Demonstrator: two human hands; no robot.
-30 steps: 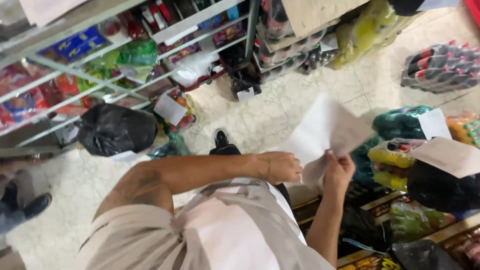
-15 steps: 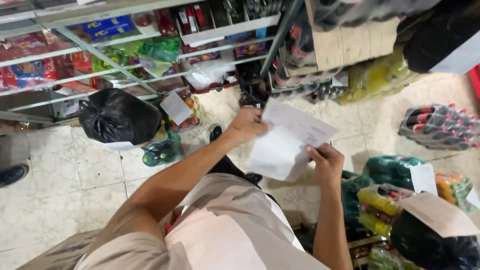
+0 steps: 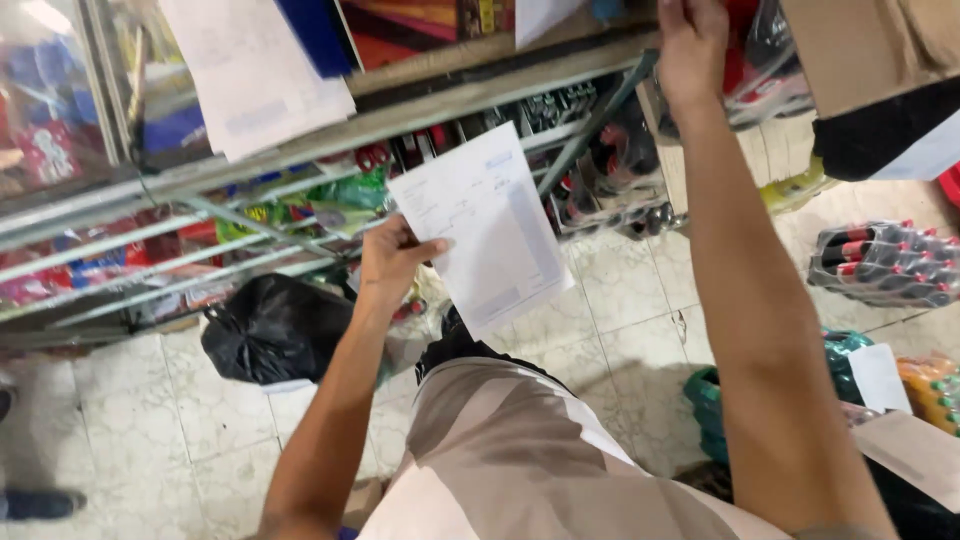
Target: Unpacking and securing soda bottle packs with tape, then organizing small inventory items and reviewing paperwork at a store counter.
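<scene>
Our left hand (image 3: 395, 262) now pinches the printed sheet (image 3: 482, 228) alone below the metal shelf (image 3: 400, 115), since our right hand (image 3: 692, 45) has let go and grips clear-wrapped goods (image 3: 765, 70) above it.

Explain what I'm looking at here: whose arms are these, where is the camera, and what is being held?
There is no machine here. The single picture comes from a camera worn on a person's head, looking down past their own body at a tiled shop floor. The two bare arms are the wearer's. The left hand pinches a white printed sheet of paper by its edge. The right hand reaches up to a clear plastic bag of goods on the metal shelving; whether it grips the bag cannot be told. On the floor sit a tied black plastic bag and a shrink-wrapped pack of dark red-capped bottles.
</scene>
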